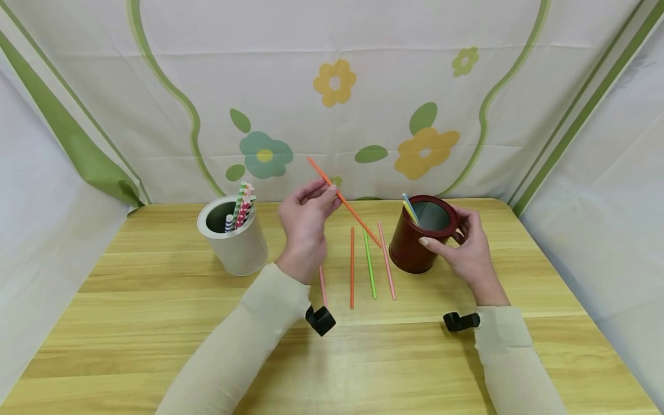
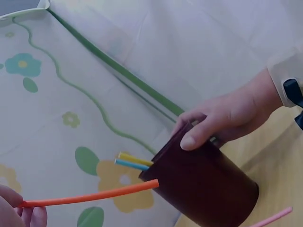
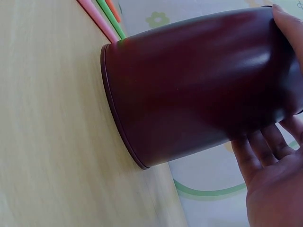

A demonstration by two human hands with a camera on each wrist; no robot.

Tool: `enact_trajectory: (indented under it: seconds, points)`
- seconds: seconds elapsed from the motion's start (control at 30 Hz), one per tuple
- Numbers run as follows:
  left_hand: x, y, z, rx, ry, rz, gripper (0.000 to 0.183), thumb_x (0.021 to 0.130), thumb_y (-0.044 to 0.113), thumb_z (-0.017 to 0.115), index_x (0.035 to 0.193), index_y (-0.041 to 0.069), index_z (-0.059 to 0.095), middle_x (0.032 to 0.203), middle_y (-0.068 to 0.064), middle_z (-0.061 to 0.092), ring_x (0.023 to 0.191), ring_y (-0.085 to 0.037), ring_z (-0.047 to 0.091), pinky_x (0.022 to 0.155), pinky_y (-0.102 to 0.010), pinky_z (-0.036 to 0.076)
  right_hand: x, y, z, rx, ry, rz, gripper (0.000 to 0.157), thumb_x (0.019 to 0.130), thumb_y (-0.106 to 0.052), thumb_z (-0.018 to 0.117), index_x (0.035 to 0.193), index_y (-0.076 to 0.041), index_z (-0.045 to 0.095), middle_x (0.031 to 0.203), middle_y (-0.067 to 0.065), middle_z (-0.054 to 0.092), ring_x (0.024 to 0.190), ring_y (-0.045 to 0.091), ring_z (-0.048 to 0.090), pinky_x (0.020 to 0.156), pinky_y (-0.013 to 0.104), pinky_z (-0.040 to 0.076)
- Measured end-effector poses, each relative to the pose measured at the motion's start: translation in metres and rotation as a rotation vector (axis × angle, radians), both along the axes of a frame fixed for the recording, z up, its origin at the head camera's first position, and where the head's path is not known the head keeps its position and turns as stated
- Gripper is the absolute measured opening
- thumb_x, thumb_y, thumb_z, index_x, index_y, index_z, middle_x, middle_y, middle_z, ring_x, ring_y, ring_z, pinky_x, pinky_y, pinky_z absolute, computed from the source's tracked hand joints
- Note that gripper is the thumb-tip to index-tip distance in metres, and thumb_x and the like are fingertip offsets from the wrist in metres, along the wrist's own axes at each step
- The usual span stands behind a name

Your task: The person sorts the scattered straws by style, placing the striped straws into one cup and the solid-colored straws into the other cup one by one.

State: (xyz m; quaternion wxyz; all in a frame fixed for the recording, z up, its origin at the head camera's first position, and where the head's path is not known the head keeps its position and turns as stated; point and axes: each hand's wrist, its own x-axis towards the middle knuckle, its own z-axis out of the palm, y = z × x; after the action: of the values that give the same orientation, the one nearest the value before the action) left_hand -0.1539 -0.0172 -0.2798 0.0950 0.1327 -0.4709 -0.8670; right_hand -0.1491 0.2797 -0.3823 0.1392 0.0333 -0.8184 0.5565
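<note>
In the head view my left hand (image 1: 305, 218) pinches an orange straw (image 1: 358, 218) near its middle. The straw slants down to the right above the table, its lower end close to a dark red cup (image 1: 413, 246). My right hand (image 1: 469, 256) grips that cup at its upper right side, thumb on the front and fingers behind. A blue straw (image 2: 130, 164) and a yellow straw (image 2: 135, 158) lean out of the cup's mouth. Seen from the right wrist, the cup's smooth wall (image 3: 189, 90) fills the middle, with the fingers (image 3: 265, 146) curled against it.
Between the hands lie loose straws: an orange one (image 1: 352, 268), a green one (image 1: 370, 265) and pink ones (image 1: 387, 262), one partly behind the left wrist. A white canister (image 1: 240, 251) holding patterned paper straws (image 1: 242, 210) stands left. A flowered curtain (image 1: 337, 127) hangs behind the table.
</note>
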Motion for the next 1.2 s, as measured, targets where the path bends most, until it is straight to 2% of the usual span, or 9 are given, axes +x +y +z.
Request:
enact_trajectory:
  seconds: [0.1,0.37,0.7,0.97,1.2]
  points:
    - [-0.001,0.008,0.005,-0.007,0.047,-0.002,0.027,0.092,-0.007,0.079,0.119,-0.005,0.073,0.099,-0.008,0.071,0.085,-0.016,0.075,0.091,-0.034,0.068,0.000,0.000,0.000,-0.003,0.000,-0.001,0.083,0.086,-0.011,0.092,0.153,-0.012,0.043,0.145,-0.006,0.055,0.130,0.006,0.052,0.104,0.008,0.047]
    - [-0.004,0.028,0.012,-0.001,0.103,0.000,0.019,0.092,-0.009,0.078,0.107,0.001,0.070,0.097,-0.007,0.069,0.088,-0.017,0.071,0.093,-0.036,0.068,0.000,-0.001,0.001,0.000,-0.015,-0.003,0.084,0.086,-0.013,0.092,0.154,-0.013,0.043,0.147,-0.003,0.055,0.131,0.006,0.051,0.105,0.009,0.047]
    - [-0.007,0.047,0.020,-0.024,0.182,0.001,0.020,0.092,-0.010,0.077,0.108,-0.001,0.069,0.099,-0.007,0.070,0.088,-0.015,0.071,0.091,-0.034,0.068,0.001,-0.002,0.002,0.000,-0.010,-0.006,0.083,0.086,-0.012,0.092,0.154,-0.012,0.043,0.146,-0.003,0.055,0.130,0.005,0.052,0.104,0.007,0.047]
    - [-0.011,0.056,0.022,-0.101,0.185,-0.009,0.019,0.091,-0.007,0.080,0.105,0.003,0.072,0.097,-0.002,0.072,0.088,-0.012,0.071,0.088,-0.029,0.067,0.001,-0.001,0.002,-0.014,-0.001,0.007,0.083,0.086,-0.010,0.091,0.153,-0.012,0.043,0.146,-0.002,0.055,0.130,0.006,0.052,0.103,0.006,0.047]
    - [-0.012,0.059,0.022,-0.091,0.219,-0.060,0.019,0.091,-0.008,0.079,0.106,0.002,0.073,0.098,-0.004,0.073,0.086,-0.012,0.073,0.089,-0.032,0.068,0.001,0.000,0.001,-0.011,0.002,0.004,0.083,0.086,-0.010,0.092,0.154,-0.012,0.043,0.145,-0.006,0.055,0.129,0.006,0.053,0.103,0.006,0.047]
